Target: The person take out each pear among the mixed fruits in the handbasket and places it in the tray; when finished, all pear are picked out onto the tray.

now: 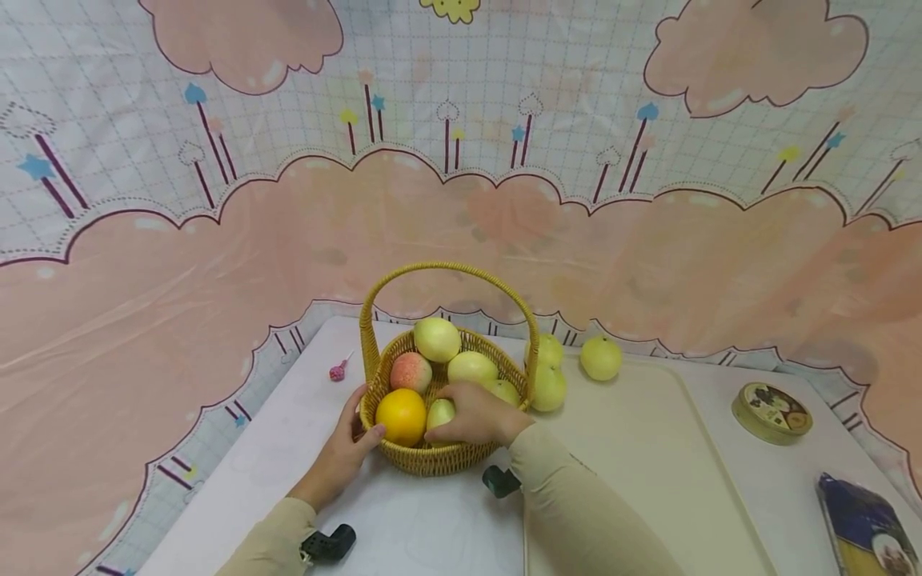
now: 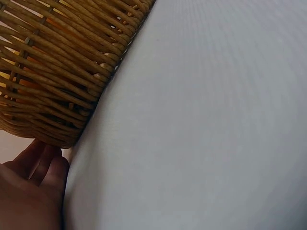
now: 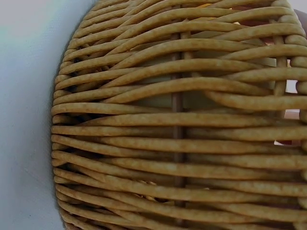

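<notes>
A wicker basket (image 1: 432, 462) with a tall arched handle stands on the white table. My left hand (image 1: 343, 456) holds its left side, thumb at the rim beside an orange (image 1: 401, 418); in the left wrist view the fingers (image 2: 55, 175) meet the outer wall low down. Reaching in over the front rim, my right hand (image 1: 471, 414) grips a pale green fruit (image 1: 441, 414), partly hidden by the fingers. Around it in the basket lie a peach (image 1: 411, 373) and several yellow-green fruits (image 1: 437, 340). Only woven wall (image 3: 177, 139) fills most of the right wrist view.
Several green apples (image 1: 601, 358) sit right of the basket, at the back of a cream tray (image 1: 648, 480). A wrapped lollipop (image 1: 338, 372) lies on the left. Far right are a round tin (image 1: 772, 413) and a blue packet (image 1: 864, 524).
</notes>
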`<action>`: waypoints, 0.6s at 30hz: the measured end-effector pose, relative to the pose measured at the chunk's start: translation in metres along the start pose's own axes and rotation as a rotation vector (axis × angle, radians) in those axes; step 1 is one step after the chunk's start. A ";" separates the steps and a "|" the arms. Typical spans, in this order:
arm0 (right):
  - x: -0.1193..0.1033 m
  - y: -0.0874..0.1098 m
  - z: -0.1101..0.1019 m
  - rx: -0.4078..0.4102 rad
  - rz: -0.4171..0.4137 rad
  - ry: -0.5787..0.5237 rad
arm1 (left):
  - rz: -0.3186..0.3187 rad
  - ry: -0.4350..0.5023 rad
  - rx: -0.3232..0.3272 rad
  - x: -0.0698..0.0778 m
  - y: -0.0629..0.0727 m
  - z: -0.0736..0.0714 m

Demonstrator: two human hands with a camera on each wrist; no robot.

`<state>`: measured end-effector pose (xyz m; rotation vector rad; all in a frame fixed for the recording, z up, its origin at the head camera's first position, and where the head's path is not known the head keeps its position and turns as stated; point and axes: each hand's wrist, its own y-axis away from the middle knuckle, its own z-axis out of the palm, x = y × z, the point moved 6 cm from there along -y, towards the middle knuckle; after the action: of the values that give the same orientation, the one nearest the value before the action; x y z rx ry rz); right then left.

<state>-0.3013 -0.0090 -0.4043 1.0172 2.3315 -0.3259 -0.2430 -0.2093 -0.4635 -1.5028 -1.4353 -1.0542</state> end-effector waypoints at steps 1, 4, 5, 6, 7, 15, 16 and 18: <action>0.000 0.000 0.000 -0.002 0.000 -0.003 | -0.001 0.001 0.000 0.000 0.000 0.000; 0.000 0.000 0.001 -0.013 0.001 -0.008 | -0.005 0.002 0.002 -0.001 0.000 0.000; 0.000 0.001 0.001 -0.018 0.006 -0.013 | -0.005 0.005 0.002 -0.001 0.001 0.000; 0.000 0.001 0.000 -0.021 0.009 -0.019 | -0.006 0.006 0.002 -0.001 0.001 0.000; 0.000 0.001 0.000 -0.024 0.013 -0.024 | -0.006 0.008 0.001 -0.001 0.000 0.000; 0.000 0.003 -0.002 -0.006 0.004 -0.058 | -0.005 0.015 0.000 0.000 0.000 0.000; 0.001 0.004 -0.003 0.003 0.003 -0.067 | -0.004 0.015 0.000 0.000 0.000 0.000; 0.002 0.005 -0.004 0.027 0.000 -0.087 | -0.003 0.015 0.001 0.001 0.001 0.000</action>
<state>-0.3005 -0.0031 -0.4017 0.9961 2.2546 -0.3943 -0.2424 -0.2087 -0.4629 -1.4900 -1.4278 -1.0638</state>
